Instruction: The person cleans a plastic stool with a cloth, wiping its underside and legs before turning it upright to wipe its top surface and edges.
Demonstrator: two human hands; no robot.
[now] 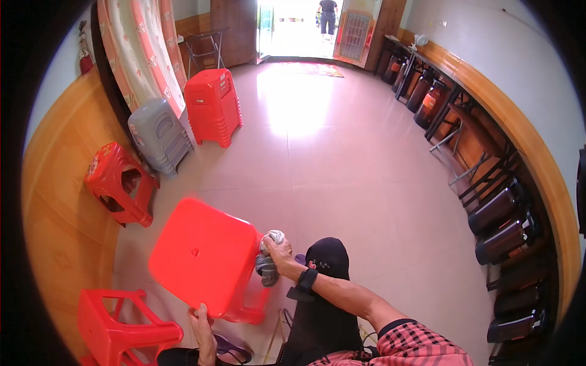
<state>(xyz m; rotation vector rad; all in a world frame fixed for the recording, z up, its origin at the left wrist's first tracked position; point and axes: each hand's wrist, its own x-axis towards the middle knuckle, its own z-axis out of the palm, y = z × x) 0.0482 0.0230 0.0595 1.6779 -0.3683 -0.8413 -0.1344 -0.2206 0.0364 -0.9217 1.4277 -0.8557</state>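
Note:
A red plastic stool [198, 253] is tilted in front of me, its square seat with a small centre hole turned up toward the camera. My left hand [201, 326] grips the near edge of its seat, the thumb on top and the other fingers partly hidden below. At the stool's right side, my right hand [279, 253] is closed on a grey striped cloth [267, 268], which lies against the stool's side. A dark band with a small device is strapped on my right wrist.
Another red stool [122, 326] stands at lower left, and a red stool [125, 183] near the left wall. Stacks of grey stools [160, 134] and red stools [213, 104] stand beyond. Dark cylindrical containers [506, 238] line the right wall. A person [328, 17] stands outside the doorway.

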